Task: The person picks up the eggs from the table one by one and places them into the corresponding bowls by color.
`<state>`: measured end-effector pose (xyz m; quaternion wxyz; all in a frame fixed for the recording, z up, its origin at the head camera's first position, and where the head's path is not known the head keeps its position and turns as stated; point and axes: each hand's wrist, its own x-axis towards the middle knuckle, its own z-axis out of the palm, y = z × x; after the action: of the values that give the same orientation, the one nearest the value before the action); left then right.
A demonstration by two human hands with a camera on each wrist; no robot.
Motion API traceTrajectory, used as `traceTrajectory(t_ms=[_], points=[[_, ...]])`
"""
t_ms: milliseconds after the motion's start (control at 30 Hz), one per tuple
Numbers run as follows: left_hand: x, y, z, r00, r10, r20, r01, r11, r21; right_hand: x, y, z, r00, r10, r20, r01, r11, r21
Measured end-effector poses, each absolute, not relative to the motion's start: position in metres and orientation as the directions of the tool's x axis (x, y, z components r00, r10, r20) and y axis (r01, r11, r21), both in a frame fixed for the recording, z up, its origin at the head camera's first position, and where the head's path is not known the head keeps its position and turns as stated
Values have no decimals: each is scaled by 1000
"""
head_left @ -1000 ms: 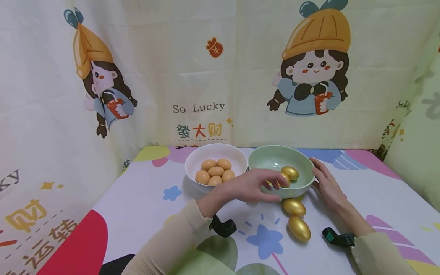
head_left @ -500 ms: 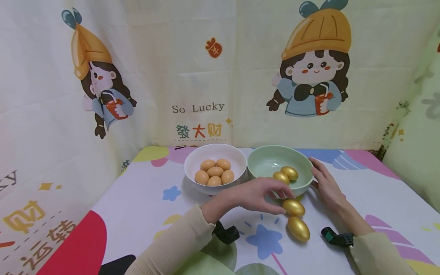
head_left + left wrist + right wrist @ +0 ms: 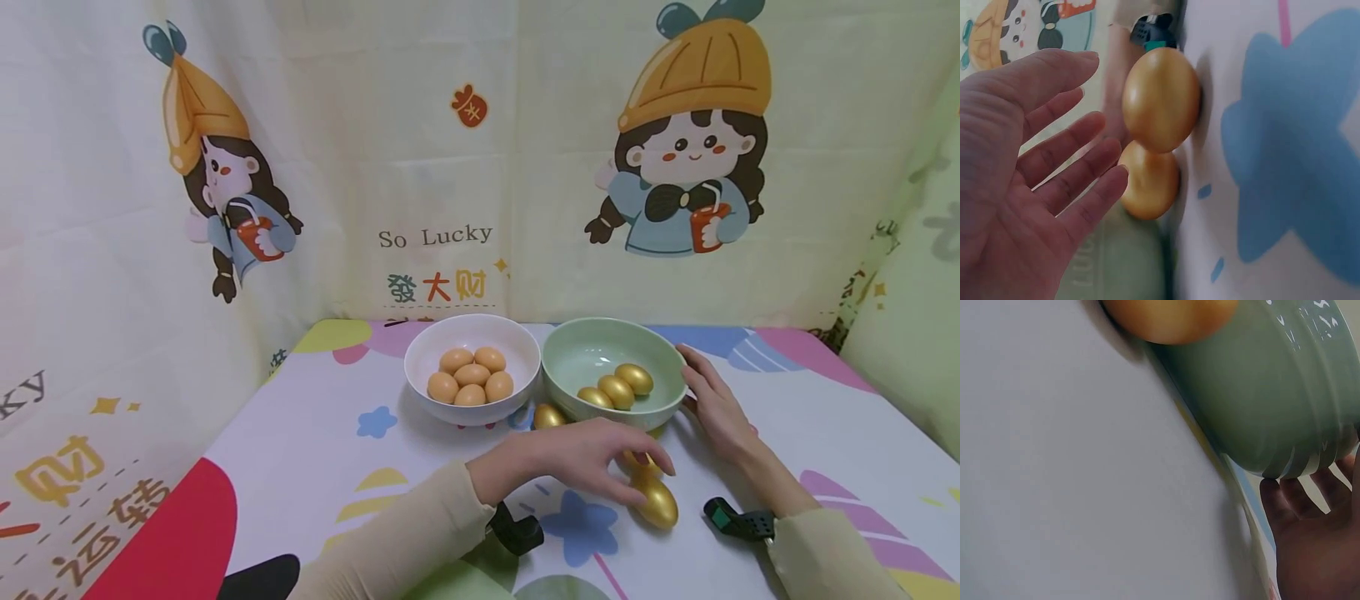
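Observation:
My left hand [image 3: 600,458] reaches over two golden eggs on the table, fingers spread and relaxed with nothing gripped. The nearer golden egg [image 3: 657,506] shows mostly in the open; the farther golden egg [image 3: 1150,184] is partly hidden behind the fingers in the head view. In the left wrist view, the palm faces both eggs. My right hand [image 3: 720,408] rests its extended fingers against the right side of the green bowl [image 3: 581,350]. Three golden eggs [image 3: 617,391] lie inside that bowl. Another golden egg [image 3: 550,416] sits before the bowls, partly behind the left hand.
A white bowl [image 3: 423,392] with several brown eggs [image 3: 471,375] stands just left of the green bowl. A patterned cloth [image 3: 285,467] covers the table, and a printed curtain [image 3: 555,167] hangs behind it. Each wrist wears a black strap device [image 3: 738,521].
My left hand has moved from over the green bowl toward me and right, down to the two golden eggs on the table. The right hand has stayed at the bowl.

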<state>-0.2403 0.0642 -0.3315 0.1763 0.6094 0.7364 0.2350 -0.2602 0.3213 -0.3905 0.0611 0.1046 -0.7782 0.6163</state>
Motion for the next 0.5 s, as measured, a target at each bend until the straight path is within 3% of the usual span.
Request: traceTrajectory(t_ms=[200, 500], points=[[-238, 69, -337, -193, 981, -3, 843, 167, 511, -260, 322, -391, -971, -88, 220, -235, 215, -948], [-238, 71, -340, -180, 983, -27, 832, 167, 529, -259, 323, -393, -969, -86, 232, -245, 206, -947]])
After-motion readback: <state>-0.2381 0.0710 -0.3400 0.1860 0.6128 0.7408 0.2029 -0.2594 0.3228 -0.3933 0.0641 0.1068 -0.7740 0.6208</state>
